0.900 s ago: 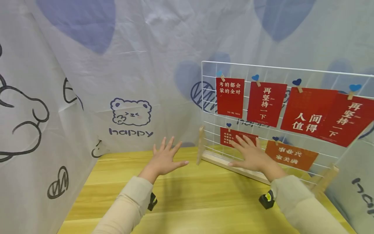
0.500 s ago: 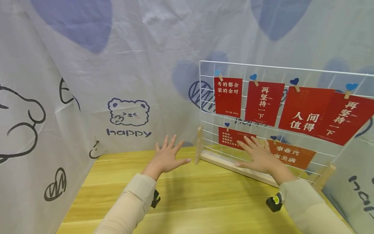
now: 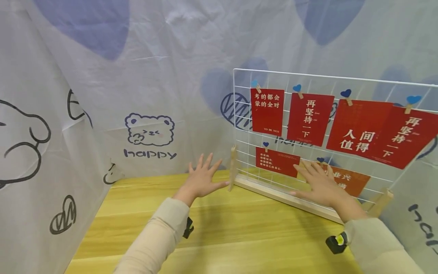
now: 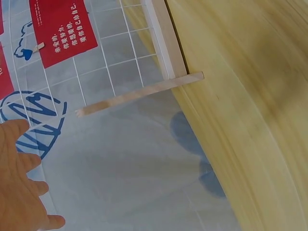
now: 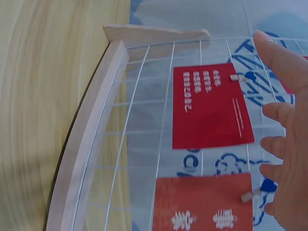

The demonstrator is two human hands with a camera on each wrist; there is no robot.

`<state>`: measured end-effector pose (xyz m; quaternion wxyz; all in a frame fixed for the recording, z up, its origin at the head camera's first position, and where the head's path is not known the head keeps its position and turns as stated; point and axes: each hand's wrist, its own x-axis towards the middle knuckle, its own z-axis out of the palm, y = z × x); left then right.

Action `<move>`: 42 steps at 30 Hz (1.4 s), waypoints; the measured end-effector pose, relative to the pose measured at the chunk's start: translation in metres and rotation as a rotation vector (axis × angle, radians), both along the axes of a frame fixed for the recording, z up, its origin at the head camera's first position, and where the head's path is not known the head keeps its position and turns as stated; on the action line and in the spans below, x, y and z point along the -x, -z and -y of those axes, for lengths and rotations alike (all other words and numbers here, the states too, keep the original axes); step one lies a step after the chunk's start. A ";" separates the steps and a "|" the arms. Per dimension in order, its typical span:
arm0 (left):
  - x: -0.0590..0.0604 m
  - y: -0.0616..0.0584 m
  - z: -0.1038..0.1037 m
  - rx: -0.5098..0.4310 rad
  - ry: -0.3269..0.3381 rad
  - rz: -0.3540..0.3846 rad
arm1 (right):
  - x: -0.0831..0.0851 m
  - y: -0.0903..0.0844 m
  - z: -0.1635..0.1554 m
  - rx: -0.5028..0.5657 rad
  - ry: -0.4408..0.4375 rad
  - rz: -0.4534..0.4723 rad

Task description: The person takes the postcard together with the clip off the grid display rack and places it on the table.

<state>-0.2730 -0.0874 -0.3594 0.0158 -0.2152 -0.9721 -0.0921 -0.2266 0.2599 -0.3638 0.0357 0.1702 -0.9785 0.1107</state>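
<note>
My left hand [image 3: 201, 179] hovers above the table with its fingers spread, left of the rack's wooden foot [image 3: 233, 167], holding nothing. In front of the white wire grid rack [image 3: 270, 182], my right hand [image 3: 321, 186] is also spread and holds nothing; it partly covers an orange card [image 3: 359, 182]. A small red card [image 3: 278, 161] hangs just left of that hand. Along the upper row hang several red cards [image 3: 310, 120] with white lettering, held by small clips with blue hearts [image 3: 297, 88]. Whether the right fingers touch the grid, I cannot tell.
A yellow wood-grain table [image 3: 143, 220] lies under both hands. Behind and at the sides hangs a pale cloth [image 3: 191, 114] printed with hearts and a bear. The rack's wooden base [image 3: 287, 199] runs slantwise across the right of the table.
Both spread hands have shifted to the right, the right hand further, so it now covers part of the orange card and leaves the small red card uncovered. The rack and cards stay put.
</note>
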 end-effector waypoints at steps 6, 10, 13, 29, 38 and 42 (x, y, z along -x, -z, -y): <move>0.003 0.001 -0.005 -0.001 0.009 0.012 | -0.010 -0.001 -0.015 0.025 0.045 0.022; 0.004 0.002 -0.007 0.008 0.008 0.017 | -0.016 0.001 -0.025 0.048 0.064 0.024; 0.005 0.003 -0.009 0.011 0.010 0.020 | -0.021 0.004 -0.031 0.068 0.076 0.019; 0.017 0.005 -0.022 -0.020 0.020 0.050 | -0.042 0.016 -0.067 0.095 0.157 0.005; 0.025 0.004 -0.028 -0.015 0.012 0.055 | -0.050 0.013 -0.083 0.063 0.232 0.000; 0.028 0.003 -0.031 -0.035 0.013 0.053 | -0.053 0.013 -0.089 0.070 0.249 -0.029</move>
